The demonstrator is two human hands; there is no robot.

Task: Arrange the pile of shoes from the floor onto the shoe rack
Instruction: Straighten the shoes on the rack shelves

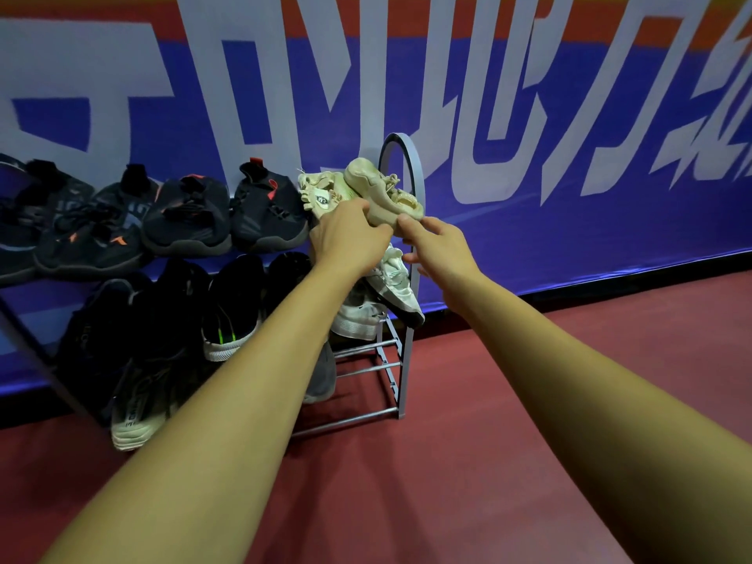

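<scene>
Both my hands are up at the right end of the shoe rack [401, 254], top tier. My left hand [346, 238] has its fingers curled onto the toe area of the beige sneaker pair [366, 189]. My right hand [437, 242] pinches the sole edge of the right-hand beige shoe between thumb and fingertips, the other fingers loose below. The pair sits tilted and crammed against the rack's arched end frame, just beside the black-and-orange sneakers [228, 213] that fill the rest of the top row.

Risks, as I judge it: the space is tight, so pushing the beige pair in could shove the neighbouring black shoe along the tier. The tilted right shoe could also slip out past the arch to the red floor [488, 441]. The white sneakers [390, 291] on the tier below already overhang the end and could be knocked off by my wrist.

Writing: a small tongue label on the left beige shoe, too blurred to read. Large white lettering on the blue wall banner [529, 116], cropped, not legible as words. Faint print on a lower shoe's sole edge, unreadable.
</scene>
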